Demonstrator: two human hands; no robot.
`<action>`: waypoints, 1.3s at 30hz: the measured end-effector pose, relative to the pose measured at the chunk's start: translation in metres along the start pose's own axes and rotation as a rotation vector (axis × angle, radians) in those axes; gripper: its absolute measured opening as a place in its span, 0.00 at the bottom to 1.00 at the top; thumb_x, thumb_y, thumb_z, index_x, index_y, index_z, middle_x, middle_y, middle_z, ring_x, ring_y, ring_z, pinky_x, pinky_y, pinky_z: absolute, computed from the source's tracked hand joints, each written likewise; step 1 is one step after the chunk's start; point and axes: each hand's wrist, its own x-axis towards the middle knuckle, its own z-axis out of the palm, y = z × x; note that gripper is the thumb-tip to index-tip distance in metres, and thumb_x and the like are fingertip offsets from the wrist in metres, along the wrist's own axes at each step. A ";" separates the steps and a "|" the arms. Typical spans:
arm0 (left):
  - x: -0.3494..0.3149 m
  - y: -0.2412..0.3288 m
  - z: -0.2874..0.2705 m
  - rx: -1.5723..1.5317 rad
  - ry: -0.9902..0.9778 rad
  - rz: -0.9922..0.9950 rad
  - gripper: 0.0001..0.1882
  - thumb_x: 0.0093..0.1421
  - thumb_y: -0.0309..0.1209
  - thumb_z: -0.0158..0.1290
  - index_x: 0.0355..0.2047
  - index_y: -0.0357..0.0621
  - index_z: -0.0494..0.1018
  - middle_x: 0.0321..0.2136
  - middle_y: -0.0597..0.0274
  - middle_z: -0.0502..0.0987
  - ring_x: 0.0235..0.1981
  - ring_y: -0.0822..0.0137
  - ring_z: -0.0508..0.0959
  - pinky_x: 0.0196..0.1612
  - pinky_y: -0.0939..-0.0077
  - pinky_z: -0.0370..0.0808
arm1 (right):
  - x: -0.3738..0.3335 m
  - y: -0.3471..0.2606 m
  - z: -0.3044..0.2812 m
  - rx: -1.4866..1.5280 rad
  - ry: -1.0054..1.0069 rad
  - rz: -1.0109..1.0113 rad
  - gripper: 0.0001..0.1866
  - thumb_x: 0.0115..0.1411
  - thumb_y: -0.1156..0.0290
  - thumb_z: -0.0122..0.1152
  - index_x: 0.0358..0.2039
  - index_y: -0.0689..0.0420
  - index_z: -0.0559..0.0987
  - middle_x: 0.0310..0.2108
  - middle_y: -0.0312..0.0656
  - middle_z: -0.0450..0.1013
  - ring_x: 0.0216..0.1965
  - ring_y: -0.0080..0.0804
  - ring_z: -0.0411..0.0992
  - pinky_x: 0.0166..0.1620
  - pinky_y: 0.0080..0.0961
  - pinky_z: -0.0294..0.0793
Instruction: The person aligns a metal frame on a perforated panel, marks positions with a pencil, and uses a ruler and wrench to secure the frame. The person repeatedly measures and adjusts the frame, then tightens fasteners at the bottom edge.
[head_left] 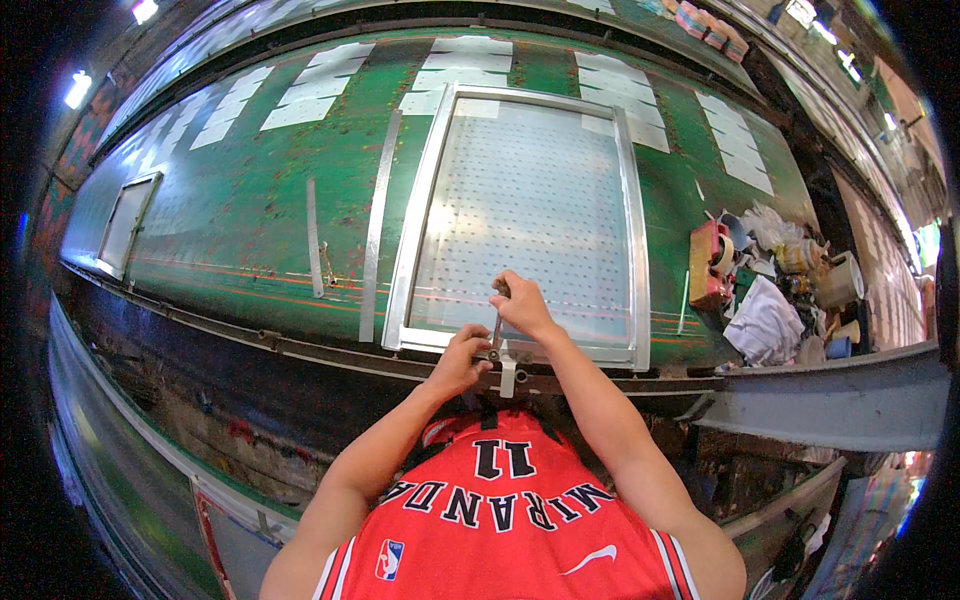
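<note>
A silver-framed mesh screen (640, 290) lies flat on the green table in front of me, with rows of small dark marks across its pale mesh. My right hand (520, 303) is closed around the upper end of a slim metal wrench (497, 330), held over the frame's near edge. The wrench's lower end meets the metal fitting on the table's near rail, beside a small pale bracket (508, 376). My left hand (462, 362) is closed at that fitting, fingertips at the wrench's lower end. What those fingers pinch is too small to make out.
Left of the screen lie a long metal strip (380, 230), a shorter strip (314, 240) and a small metal tool (327, 265). A smaller frame (128, 225) rests far left. Tape rolls, a white cloth (765, 322) and containers crowd the right end. Pale sheets (310, 88) line the far side.
</note>
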 end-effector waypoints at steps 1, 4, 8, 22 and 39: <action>0.000 0.000 0.000 0.000 -0.004 -0.006 0.22 0.45 0.20 0.68 0.42 0.33 0.75 0.51 0.48 0.72 0.54 0.48 0.74 0.56 0.63 0.74 | 0.000 0.001 0.001 -0.021 0.008 0.043 0.17 0.53 0.69 0.69 0.42 0.61 0.78 0.37 0.54 0.80 0.39 0.51 0.80 0.44 0.41 0.77; 0.001 -0.002 0.001 -0.012 -0.010 -0.032 0.22 0.46 0.21 0.69 0.42 0.34 0.75 0.50 0.49 0.72 0.54 0.49 0.74 0.56 0.64 0.73 | 0.003 0.009 0.004 0.012 0.056 0.067 0.18 0.52 0.67 0.69 0.41 0.61 0.78 0.35 0.54 0.80 0.37 0.51 0.79 0.43 0.39 0.77; 0.000 -0.005 0.002 -0.036 -0.006 -0.024 0.22 0.46 0.21 0.69 0.42 0.35 0.75 0.50 0.49 0.72 0.53 0.49 0.75 0.56 0.64 0.74 | -0.006 0.030 0.000 0.042 0.167 0.100 0.15 0.50 0.66 0.69 0.35 0.61 0.80 0.30 0.53 0.79 0.34 0.50 0.79 0.41 0.38 0.77; 0.001 -0.004 0.002 0.043 -0.003 -0.006 0.21 0.46 0.22 0.69 0.41 0.37 0.75 0.49 0.49 0.73 0.53 0.48 0.74 0.56 0.62 0.73 | -0.104 0.052 -0.040 -0.223 0.172 0.202 0.11 0.52 0.64 0.70 0.26 0.60 0.81 0.21 0.49 0.78 0.24 0.45 0.77 0.30 0.38 0.74; 0.001 -0.002 0.004 -0.014 0.028 -0.003 0.19 0.47 0.19 0.67 0.39 0.34 0.75 0.48 0.47 0.73 0.52 0.46 0.74 0.55 0.60 0.73 | -0.101 0.047 -0.060 0.611 0.068 0.430 0.05 0.64 0.73 0.63 0.35 0.63 0.81 0.22 0.37 0.76 0.20 0.20 0.72 0.22 0.18 0.70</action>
